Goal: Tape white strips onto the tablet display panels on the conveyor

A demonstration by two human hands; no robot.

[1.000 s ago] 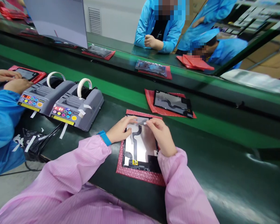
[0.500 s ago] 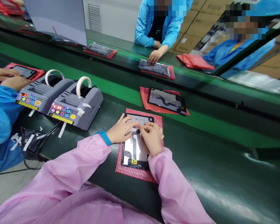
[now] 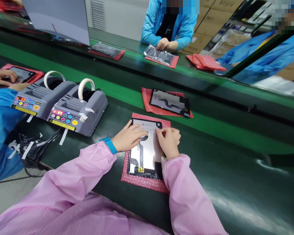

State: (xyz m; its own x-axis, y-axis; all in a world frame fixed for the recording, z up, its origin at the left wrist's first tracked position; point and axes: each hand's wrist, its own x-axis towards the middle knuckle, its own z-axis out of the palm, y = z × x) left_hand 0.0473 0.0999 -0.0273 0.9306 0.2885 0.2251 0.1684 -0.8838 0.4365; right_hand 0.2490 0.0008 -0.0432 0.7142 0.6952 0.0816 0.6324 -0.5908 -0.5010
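A silver-backed panel with a black frame (image 3: 150, 150) lies on a pink bubble-wrap sheet (image 3: 144, 184) in front of me. My left hand (image 3: 129, 136) rests with spread fingers on the panel's upper left part. Over the panel's right edge is my right hand (image 3: 169, 140), thumb and index finger pinched together; what they hold, if anything, is too small to make out. A dark flat cable (image 3: 141, 153) runs down the panel to a yellow patch (image 3: 141, 169).
Two grey tape dispensers (image 3: 80, 107) (image 3: 36, 96) stand at the left, beside a co-worker's blue sleeve (image 3: 2, 120). Another panel (image 3: 170, 101) lies on red wrap beyond mine. People in blue work across the bench, near wrapped panels (image 3: 159, 54).
My right hand has moved right, away from my left fingertips, to the panel's right edge. The panel beyond has shifted slightly left. Across the bench, the wrapped panel and a person's hand have moved back.
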